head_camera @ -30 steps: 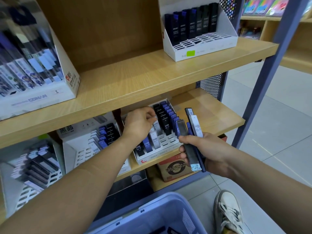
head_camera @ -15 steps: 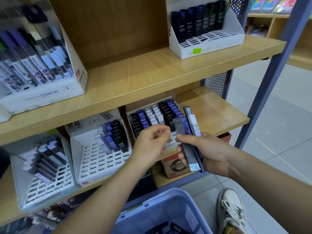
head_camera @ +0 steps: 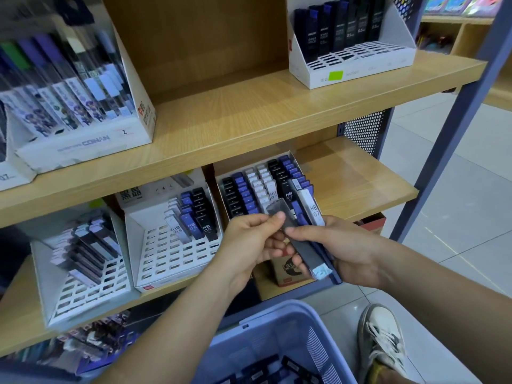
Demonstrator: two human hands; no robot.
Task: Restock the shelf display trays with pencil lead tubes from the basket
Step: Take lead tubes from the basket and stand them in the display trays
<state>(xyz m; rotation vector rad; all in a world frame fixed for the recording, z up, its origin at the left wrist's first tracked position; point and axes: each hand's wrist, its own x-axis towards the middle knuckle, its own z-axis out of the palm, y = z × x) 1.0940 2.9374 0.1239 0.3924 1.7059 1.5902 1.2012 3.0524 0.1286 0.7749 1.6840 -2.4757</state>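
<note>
- Our right grip (head_camera: pixel 346 250) is clamped round a bundle (head_camera: pixel 311 209) of lead tubes. The fingers curl under it and the thumb lies across the top. The bundle tilts up toward the shelf (head_camera: pixel 360 184), we judge so that single tubes can be peeled off the upper face.
- Our left grip (head_camera: pixel 249 242) pinches the upper end of the grey tube (head_camera: pixel 302 245), the topmost of the bundle, between thumb and forefinger. The other fingers curl loosely beneath. This grip is closed on the tube, not spread.
- The grey tube spans the gap between the two grips and is held by both; it is not yet free of the bundle.
- Just behind both grips stands the 07 tray (head_camera: pixel 220 189), its rows nearly full. The grips hide its front, so we cannot tell which slot is free.
- Left of the left grip sits the 05 tray (head_camera: pixel 171 259), with many empty slots.
- Below the grips is the basket (head_camera: pixel 263 317), with more tubes lying in it.
- We take this as the handover of one tube. The right thumb would have to ease before the tube slides out, or its neighbours may come along.
</note>
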